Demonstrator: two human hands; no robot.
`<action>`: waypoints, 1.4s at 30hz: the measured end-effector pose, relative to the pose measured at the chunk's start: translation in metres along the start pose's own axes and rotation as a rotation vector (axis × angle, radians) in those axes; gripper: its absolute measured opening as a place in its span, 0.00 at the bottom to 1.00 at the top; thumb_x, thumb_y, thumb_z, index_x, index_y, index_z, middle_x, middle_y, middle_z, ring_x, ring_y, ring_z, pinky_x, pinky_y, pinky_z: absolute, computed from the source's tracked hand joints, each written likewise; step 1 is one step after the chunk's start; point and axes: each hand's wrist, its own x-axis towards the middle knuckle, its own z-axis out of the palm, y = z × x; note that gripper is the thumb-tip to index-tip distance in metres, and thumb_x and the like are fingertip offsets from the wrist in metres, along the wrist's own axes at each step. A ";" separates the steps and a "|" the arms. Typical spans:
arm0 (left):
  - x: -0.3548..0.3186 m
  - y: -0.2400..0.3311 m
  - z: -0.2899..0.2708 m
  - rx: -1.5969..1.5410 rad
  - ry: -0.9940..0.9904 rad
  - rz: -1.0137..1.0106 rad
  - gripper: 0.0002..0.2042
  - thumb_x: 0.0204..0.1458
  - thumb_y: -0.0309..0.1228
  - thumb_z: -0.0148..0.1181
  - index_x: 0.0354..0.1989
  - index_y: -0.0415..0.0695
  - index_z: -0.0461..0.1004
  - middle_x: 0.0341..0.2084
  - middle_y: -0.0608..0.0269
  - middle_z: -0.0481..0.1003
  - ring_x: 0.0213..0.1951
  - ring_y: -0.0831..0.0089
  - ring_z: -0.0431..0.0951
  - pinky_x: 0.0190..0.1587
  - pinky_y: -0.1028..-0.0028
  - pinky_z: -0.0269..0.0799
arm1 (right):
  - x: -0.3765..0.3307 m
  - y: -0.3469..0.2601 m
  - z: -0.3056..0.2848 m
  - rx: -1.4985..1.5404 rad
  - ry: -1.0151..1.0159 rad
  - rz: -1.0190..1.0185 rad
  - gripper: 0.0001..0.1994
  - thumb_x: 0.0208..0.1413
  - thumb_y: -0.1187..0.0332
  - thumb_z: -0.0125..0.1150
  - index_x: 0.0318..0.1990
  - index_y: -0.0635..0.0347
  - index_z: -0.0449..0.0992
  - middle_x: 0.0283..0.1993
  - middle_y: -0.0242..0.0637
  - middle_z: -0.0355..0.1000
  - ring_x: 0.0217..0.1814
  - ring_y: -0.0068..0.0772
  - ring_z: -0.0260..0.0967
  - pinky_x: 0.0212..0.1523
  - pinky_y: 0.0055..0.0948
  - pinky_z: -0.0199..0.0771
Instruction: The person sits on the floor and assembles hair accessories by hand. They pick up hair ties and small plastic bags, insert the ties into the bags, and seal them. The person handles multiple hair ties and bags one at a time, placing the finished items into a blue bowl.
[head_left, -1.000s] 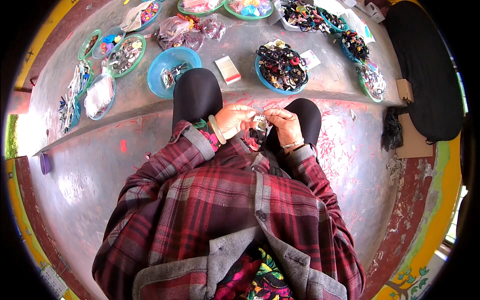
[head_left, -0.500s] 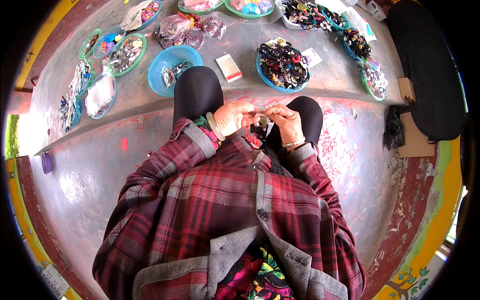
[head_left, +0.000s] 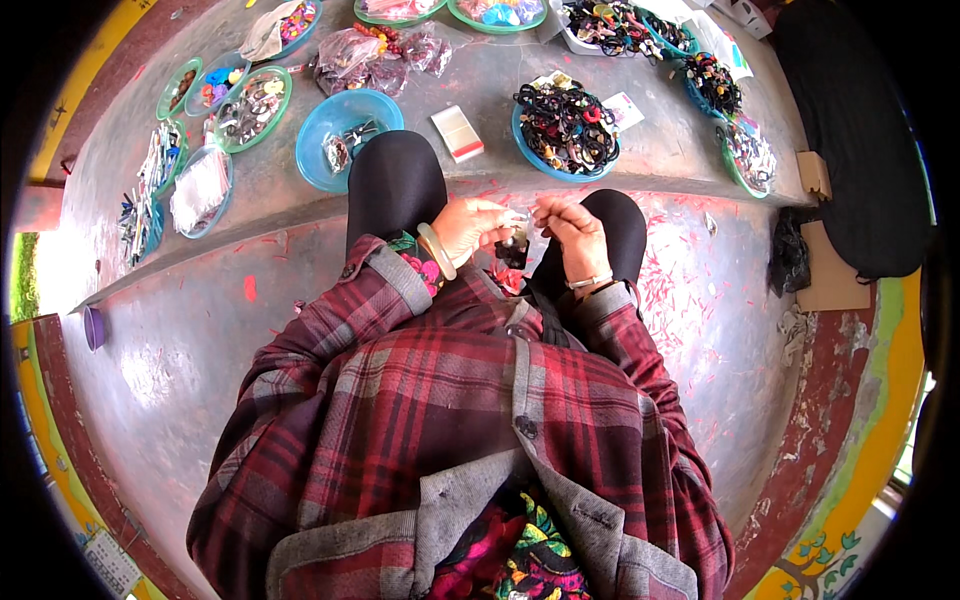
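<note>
**Both hands pinch a small piece over the lap**

The left hand (head_left: 468, 226) and right hand (head_left: 572, 228) close fingertips on one small shiny piece (head_left: 518, 222) between them. Beyond the grip lies a white box (head_left: 457, 133); farther left, a blue bowl (head_left: 345, 140); farther right, a dish of dark bands (head_left: 567, 129).

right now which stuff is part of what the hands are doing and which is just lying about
In hand:
left hand
right hand
small dark piece pinched between them

Lying about:
blue bowl
dish of dark hair ties
small white box
purple cup
</note>
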 end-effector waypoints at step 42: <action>-0.019 0.026 0.032 0.518 -0.031 0.248 0.15 0.51 0.36 0.53 0.42 0.37 0.69 0.26 0.64 0.72 0.21 0.84 0.69 0.21 0.84 0.64 | -0.010 -0.006 0.015 0.006 0.039 -0.144 0.04 0.50 0.75 0.55 0.26 0.63 0.73 0.23 0.28 0.68 0.26 0.16 0.62 0.28 0.17 0.63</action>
